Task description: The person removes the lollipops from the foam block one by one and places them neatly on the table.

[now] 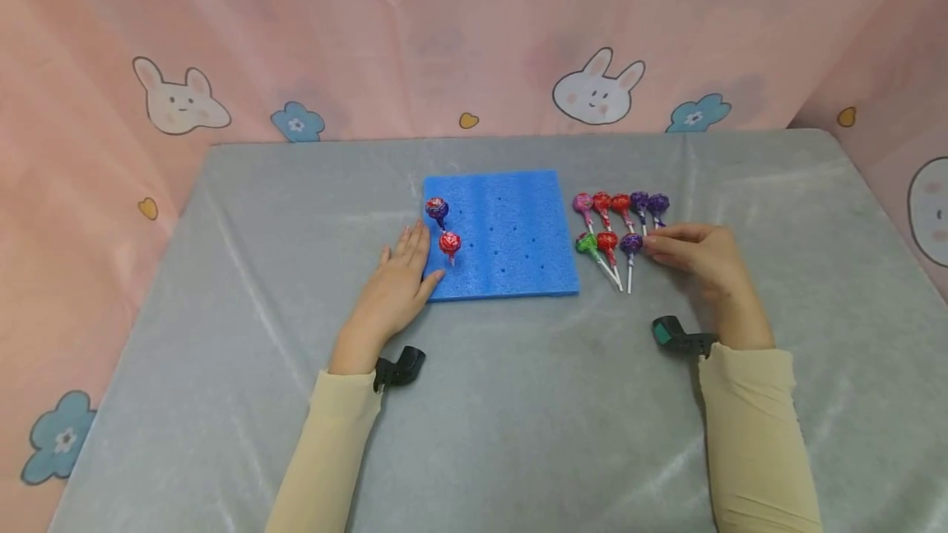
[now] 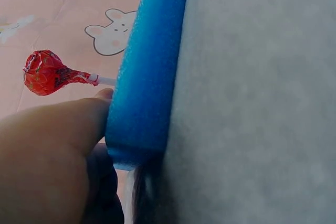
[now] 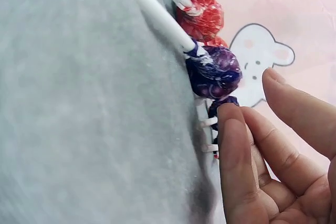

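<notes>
My left hand (image 1: 396, 282) lies along the left edge of a blue foam board (image 1: 518, 224) with straight fingers, the thumb over its front corner. Two wrapped lollipops stand in the board: a purple-and-red one (image 1: 437, 209) and, in front of it, a red one (image 1: 449, 243), also seen upright beside my thumb in the left wrist view. My right hand (image 1: 699, 257) reaches from the right to a purple lollipop (image 3: 215, 72) lying at the front right of a group. In the right wrist view its fingers are spread around empty space close beside the purple wrapper.
Small holes dot the board. Right of it lie a green lollipop (image 1: 586, 243) and a red lollipop (image 1: 607, 241) in the front row, with several pink, red and purple ones behind. A grey cloth (image 1: 518, 418) covers the table; a pink curtain (image 1: 459, 39) hangs behind.
</notes>
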Available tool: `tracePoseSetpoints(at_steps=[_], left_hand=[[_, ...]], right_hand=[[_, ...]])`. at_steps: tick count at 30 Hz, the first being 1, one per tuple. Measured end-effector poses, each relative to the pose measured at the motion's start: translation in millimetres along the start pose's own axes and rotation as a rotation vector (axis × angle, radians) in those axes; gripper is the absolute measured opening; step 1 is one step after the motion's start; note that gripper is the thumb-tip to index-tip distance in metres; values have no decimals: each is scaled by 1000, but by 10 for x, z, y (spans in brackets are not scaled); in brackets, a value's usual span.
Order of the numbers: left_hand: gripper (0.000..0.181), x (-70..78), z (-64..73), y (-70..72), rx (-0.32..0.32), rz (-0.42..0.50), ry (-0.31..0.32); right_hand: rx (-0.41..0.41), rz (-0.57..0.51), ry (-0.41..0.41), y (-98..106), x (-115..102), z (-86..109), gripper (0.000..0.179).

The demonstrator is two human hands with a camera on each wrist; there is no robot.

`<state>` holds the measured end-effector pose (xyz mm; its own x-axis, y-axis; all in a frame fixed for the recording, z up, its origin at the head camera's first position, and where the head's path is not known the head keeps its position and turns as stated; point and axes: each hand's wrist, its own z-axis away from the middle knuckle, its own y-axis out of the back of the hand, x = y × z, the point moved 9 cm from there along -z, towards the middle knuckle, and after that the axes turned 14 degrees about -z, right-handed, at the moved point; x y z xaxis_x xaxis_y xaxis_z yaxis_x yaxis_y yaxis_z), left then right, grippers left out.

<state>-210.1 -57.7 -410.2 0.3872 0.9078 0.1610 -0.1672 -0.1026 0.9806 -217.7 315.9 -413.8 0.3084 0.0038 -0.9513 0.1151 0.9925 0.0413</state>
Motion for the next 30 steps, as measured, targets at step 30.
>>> tracePoseSetpoints(at_steps=[30], left_hand=[[65, -15, -5, -4, -6, -10, 2]], right_hand=[[-26, 66, 135, -295, -382, 127, 8]])
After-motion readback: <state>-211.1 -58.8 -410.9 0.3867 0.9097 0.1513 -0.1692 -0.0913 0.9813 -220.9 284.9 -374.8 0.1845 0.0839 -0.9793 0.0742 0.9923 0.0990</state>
